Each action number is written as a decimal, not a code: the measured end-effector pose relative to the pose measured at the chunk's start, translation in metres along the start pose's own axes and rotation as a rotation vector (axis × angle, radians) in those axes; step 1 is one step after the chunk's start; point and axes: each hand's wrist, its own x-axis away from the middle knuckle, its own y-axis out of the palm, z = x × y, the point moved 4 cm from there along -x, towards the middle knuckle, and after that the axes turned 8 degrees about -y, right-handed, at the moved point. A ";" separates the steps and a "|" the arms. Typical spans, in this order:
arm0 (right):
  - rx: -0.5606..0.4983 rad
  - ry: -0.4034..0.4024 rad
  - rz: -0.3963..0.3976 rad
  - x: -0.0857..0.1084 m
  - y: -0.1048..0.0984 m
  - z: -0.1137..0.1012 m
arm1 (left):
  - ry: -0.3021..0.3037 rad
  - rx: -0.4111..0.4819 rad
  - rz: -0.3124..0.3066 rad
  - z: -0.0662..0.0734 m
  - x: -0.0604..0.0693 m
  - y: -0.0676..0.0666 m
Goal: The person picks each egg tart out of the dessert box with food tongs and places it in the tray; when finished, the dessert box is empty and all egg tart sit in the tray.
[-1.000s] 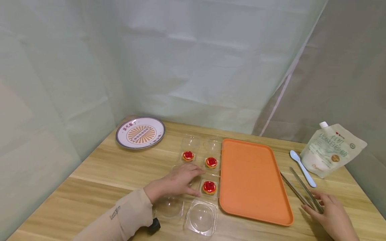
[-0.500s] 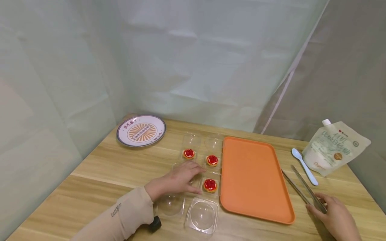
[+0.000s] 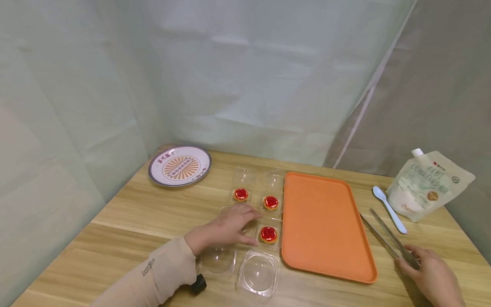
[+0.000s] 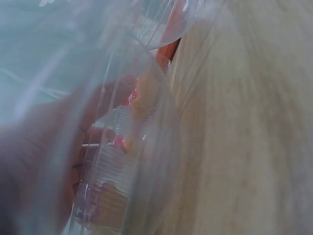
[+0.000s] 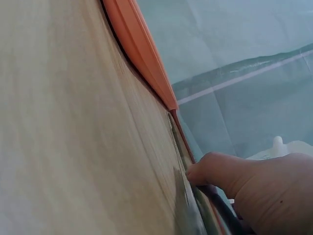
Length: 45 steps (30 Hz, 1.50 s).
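In the head view my left hand rests over the clear plastic boxes, thumb and fingers spread beside a red-topped tart. Two more tarts, one at the back left and one at the back right, sit in their clear boxes. The lid in front lies open. At the right, my right hand grips the metal tongs near their closed end, and their arms lie apart beside the orange tray. The right wrist view shows the thumb on the tongs. Whether the left fingers touch a box is unclear.
The orange tray lies between the boxes and the tongs. A patterned plate stands at the back left. A light blue spoon and a spouted pouch are at the right, near the curtain.
The head view has shifted slightly. My right hand and the tongs appear a little farther right; my left hand has kept its place over the boxes.
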 end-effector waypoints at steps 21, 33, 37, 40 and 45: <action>0.049 -0.037 0.144 0.003 -0.034 -0.014 | 0.008 0.008 0.010 0.001 0.001 -0.002; 0.034 -0.209 0.250 0.003 -0.064 -0.041 | 0.012 -0.007 0.015 0.002 0.001 -0.003; 0.034 -0.271 0.292 0.002 -0.071 -0.053 | 0.013 0.001 0.021 0.002 0.001 -0.003; 0.029 -0.305 0.308 0.001 -0.074 -0.060 | 0.009 0.011 0.020 0.001 0.001 -0.002; 0.022 -0.367 0.324 0.000 -0.080 -0.073 | 0.016 0.007 0.021 0.002 0.001 -0.002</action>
